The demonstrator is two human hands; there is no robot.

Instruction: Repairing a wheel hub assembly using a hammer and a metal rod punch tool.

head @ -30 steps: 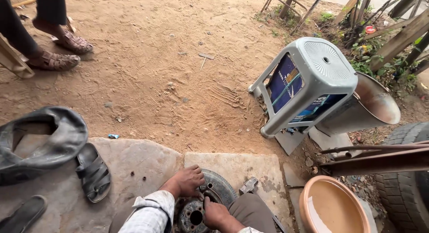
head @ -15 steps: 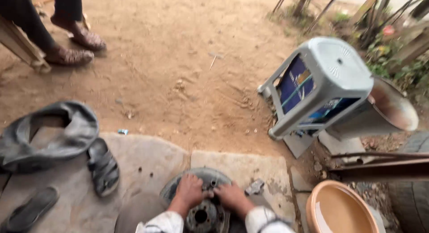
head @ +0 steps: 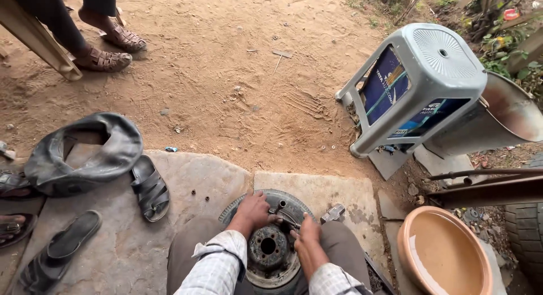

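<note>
A small wheel [head: 270,250] with a rusty steel rim and a grey tyre [head: 294,200] stands between my knees on a stone slab. My left hand [head: 253,211] lies over the tyre's upper left, its fingers curled on a short metal tool [head: 284,214] that crosses the rim's top. From the right, my right hand [head: 308,234] closes on the same tool's other end. Both hands almost touch above the hub.
A metal piece [head: 334,212] lies on the slab [head: 345,193] right of the wheel. A tan basin [head: 441,255] is lower right, a tipped grey plastic stool [head: 418,85] and a metal cone [head: 498,117] beyond. A rubber inner tube [head: 85,153] and sandals [head: 148,187] are left. Another person's sandalled feet [head: 104,49] stand upper left.
My hands have drawn together at the top of the rim and closed on the tool. The view has tilted slightly, showing more of the wheel.
</note>
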